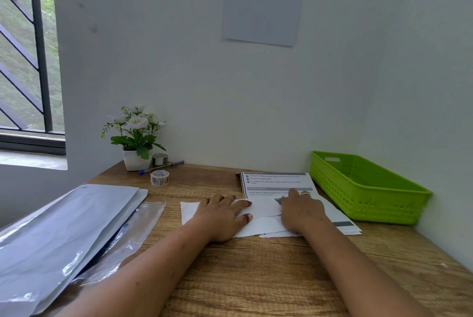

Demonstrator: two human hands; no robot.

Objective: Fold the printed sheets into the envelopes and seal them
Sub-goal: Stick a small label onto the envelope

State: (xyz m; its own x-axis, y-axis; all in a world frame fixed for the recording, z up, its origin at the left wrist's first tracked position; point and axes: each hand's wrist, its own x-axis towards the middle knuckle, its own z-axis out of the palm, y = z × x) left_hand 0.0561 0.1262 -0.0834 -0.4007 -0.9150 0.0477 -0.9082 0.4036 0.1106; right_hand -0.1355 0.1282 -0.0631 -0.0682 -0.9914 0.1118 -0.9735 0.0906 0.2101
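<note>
A folded white sheet [261, 210] lies on the wooden desk [256, 265], partly over a stack of printed sheets [277, 181]. My left hand [221, 217] lies flat on the folded sheet's left half, fingers spread. My right hand [300, 210] presses down on its right part, fingers pointing away toward the printed text. Large grey-white envelopes [66, 227] lie in a pile at the desk's left, some in clear plastic wrap [143, 224].
A green plastic basket [363, 188] stands at the right against the wall. At the back left are a potted white flower [135, 137], two tape rolls [160, 177], and a blue pen [161, 167]. A printed notice [263, 2] hangs on the wall.
</note>
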